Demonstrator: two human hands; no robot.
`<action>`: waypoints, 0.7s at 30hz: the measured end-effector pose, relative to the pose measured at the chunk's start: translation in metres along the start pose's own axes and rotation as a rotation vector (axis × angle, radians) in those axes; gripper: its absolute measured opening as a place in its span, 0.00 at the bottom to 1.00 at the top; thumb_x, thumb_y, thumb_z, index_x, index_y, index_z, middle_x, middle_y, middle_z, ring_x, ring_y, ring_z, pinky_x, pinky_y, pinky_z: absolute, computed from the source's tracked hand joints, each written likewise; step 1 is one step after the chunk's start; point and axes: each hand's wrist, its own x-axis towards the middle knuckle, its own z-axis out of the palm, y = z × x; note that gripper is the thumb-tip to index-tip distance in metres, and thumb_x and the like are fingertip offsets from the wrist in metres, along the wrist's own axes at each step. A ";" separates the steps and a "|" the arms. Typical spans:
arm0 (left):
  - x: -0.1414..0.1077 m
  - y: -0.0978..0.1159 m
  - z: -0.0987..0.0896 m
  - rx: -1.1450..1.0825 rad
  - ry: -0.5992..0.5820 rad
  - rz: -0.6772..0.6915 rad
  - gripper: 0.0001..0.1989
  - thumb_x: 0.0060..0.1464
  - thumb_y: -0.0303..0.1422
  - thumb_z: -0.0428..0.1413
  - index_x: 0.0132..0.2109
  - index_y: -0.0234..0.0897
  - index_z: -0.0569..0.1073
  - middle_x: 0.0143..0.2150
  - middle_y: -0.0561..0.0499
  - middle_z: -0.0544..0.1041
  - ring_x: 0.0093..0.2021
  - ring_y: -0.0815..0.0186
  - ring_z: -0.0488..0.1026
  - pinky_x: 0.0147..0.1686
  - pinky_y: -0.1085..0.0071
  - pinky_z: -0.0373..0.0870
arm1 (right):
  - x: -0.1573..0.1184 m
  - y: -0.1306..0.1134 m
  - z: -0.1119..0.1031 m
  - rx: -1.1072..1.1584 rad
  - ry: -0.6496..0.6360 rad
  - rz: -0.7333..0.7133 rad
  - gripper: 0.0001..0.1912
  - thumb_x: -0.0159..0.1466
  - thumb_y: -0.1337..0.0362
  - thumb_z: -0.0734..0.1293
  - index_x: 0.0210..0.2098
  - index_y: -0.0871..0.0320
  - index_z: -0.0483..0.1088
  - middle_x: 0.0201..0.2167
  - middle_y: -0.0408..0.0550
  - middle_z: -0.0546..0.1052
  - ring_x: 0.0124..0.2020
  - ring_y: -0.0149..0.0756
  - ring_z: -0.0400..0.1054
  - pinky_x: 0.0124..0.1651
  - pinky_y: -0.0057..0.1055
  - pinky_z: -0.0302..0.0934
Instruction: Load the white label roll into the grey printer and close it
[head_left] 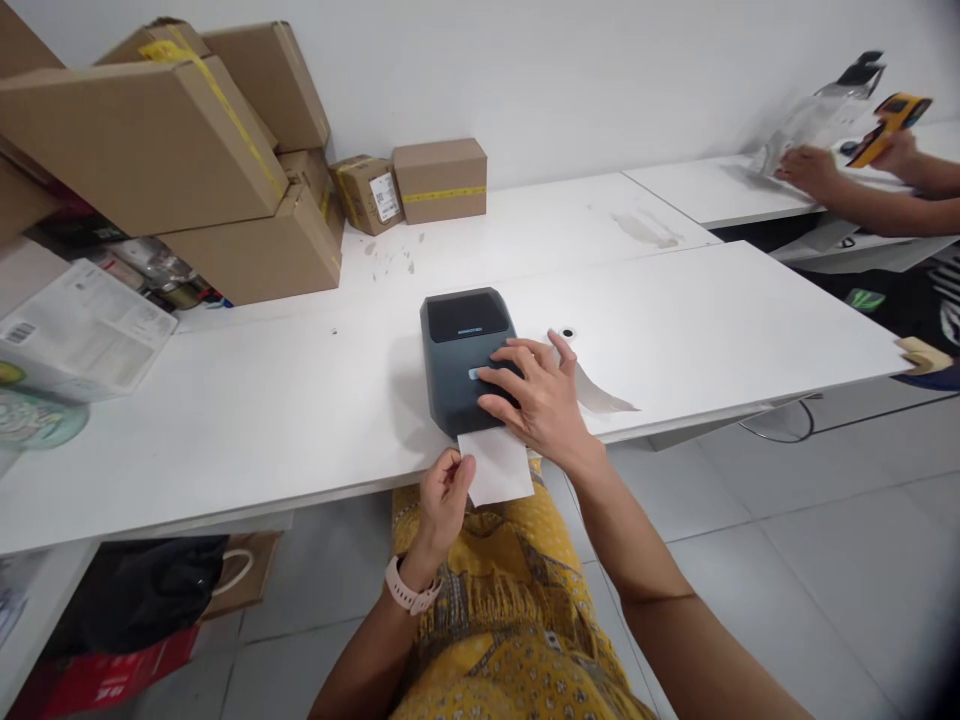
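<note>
A dark blue-grey label printer [454, 385] sits near the front edge of the white table. From its front a blank white label [501, 470] sticks out past the table edge. My left hand [444, 497] pinches the label's left side between thumb and fingers. Over the printer's right half lies my right hand [536, 395], its fingers spread, one fingertip at the pale button [474, 374]. A curled strip of paper [596, 390] rests beside the printer, partly behind my right hand.
Cardboard boxes [150, 140] are stacked at the left, with two smaller ones, including a taped box [441, 180], by the wall. A white carton [90, 325] stands far left. At right, a co-worker's hand [892, 152] holds a yellow handheld scanner [885, 128].
</note>
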 end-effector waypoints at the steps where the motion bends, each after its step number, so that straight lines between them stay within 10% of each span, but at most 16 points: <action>1: -0.001 -0.001 -0.002 0.005 0.037 0.021 0.27 0.60 0.56 0.59 0.26 0.41 0.62 0.23 0.59 0.57 0.24 0.70 0.54 0.25 0.72 0.55 | 0.005 -0.002 -0.004 -0.036 -0.022 -0.047 0.19 0.75 0.45 0.61 0.46 0.47 0.79 0.53 0.49 0.79 0.67 0.51 0.66 0.78 0.60 0.36; 7: 0.008 -0.001 -0.013 0.033 0.360 0.251 0.15 0.68 0.47 0.54 0.46 0.41 0.77 0.45 0.46 0.81 0.46 0.60 0.78 0.48 0.64 0.75 | 0.017 0.001 -0.006 -0.015 -0.126 -0.125 0.17 0.74 0.47 0.62 0.42 0.49 0.76 0.59 0.47 0.79 0.74 0.53 0.58 0.80 0.63 0.31; 12: 0.022 0.008 -0.010 0.111 0.212 0.357 0.26 0.71 0.45 0.49 0.72 0.47 0.65 0.76 0.45 0.63 0.76 0.55 0.59 0.74 0.57 0.58 | -0.030 0.004 0.018 0.253 0.013 0.120 0.22 0.76 0.48 0.57 0.62 0.47 0.70 0.74 0.52 0.64 0.77 0.54 0.54 0.76 0.63 0.49; 17: 0.023 0.006 0.001 0.019 0.194 0.363 0.28 0.72 0.45 0.48 0.75 0.48 0.61 0.78 0.48 0.61 0.79 0.56 0.54 0.78 0.57 0.51 | -0.064 -0.004 0.035 0.547 0.144 0.390 0.33 0.76 0.43 0.51 0.76 0.45 0.52 0.79 0.50 0.53 0.80 0.50 0.47 0.77 0.57 0.52; 21: 0.027 0.011 0.004 -0.173 0.219 0.451 0.28 0.71 0.43 0.50 0.74 0.50 0.62 0.77 0.49 0.63 0.78 0.56 0.56 0.77 0.58 0.52 | -0.056 -0.009 0.032 0.696 0.212 0.460 0.37 0.75 0.38 0.49 0.76 0.46 0.55 0.79 0.46 0.56 0.80 0.50 0.47 0.79 0.56 0.49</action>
